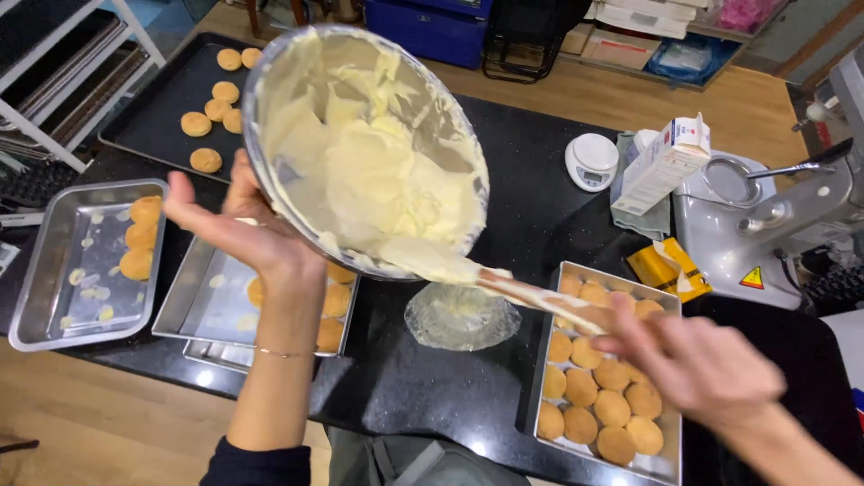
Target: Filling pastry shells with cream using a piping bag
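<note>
Right hand (697,364) is gripping the spatula (504,283), scraping cream from the tilted bowl (360,144) that left hand (247,229) is cradling, needing a steady downward sweep toward the piping bag (461,317).

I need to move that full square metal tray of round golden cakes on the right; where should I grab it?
Take the square metal tray of round golden cakes by its raised rim at the left and near edges, coming from the table's front; the right hand covers its far side.
</note>
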